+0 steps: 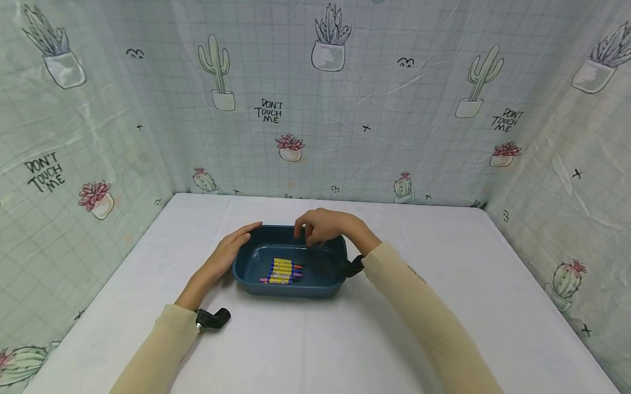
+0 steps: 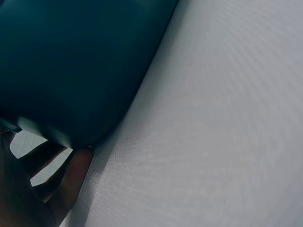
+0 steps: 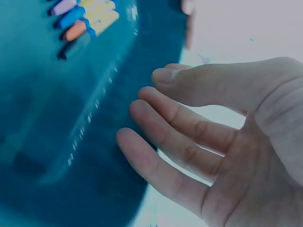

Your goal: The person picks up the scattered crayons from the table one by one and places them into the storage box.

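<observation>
A white table (image 1: 310, 347) stands boxed in by cactus-print sheeting (image 1: 141, 98) reading "DON'T TOUCH ME". At its middle sits a blue tray (image 1: 250, 267) of crayons (image 1: 283, 272). The left hand (image 1: 229, 253) cups its left wall; the right hand (image 1: 322, 226) hovers above, fingers (image 3: 161, 142) loosely apart.
</observation>
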Demonstrator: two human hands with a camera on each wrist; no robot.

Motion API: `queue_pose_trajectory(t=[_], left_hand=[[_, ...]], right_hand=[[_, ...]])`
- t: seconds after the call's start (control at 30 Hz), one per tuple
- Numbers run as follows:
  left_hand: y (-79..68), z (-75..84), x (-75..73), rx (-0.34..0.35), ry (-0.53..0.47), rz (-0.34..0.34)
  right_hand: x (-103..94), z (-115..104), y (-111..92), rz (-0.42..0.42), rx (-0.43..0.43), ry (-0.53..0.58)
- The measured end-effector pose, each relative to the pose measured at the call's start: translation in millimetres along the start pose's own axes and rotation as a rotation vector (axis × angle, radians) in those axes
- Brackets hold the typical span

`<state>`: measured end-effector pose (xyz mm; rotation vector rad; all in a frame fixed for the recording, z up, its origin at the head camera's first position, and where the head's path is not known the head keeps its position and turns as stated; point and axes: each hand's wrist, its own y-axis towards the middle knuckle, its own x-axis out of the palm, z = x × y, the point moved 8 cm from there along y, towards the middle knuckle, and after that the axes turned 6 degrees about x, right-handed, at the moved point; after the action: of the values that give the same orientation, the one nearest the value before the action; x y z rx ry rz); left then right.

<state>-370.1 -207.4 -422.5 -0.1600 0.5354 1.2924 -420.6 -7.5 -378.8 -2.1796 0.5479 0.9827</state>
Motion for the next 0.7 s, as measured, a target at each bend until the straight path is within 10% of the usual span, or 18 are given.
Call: queue_pose_trajectory(t=[0.7], left_hand=[[-2.0, 5.6, 0.2, -0.004, 0.020, 0.003]], right_hand=[[-18.8, 96.4, -94.8, 0.288, 0.053, 0.245]])
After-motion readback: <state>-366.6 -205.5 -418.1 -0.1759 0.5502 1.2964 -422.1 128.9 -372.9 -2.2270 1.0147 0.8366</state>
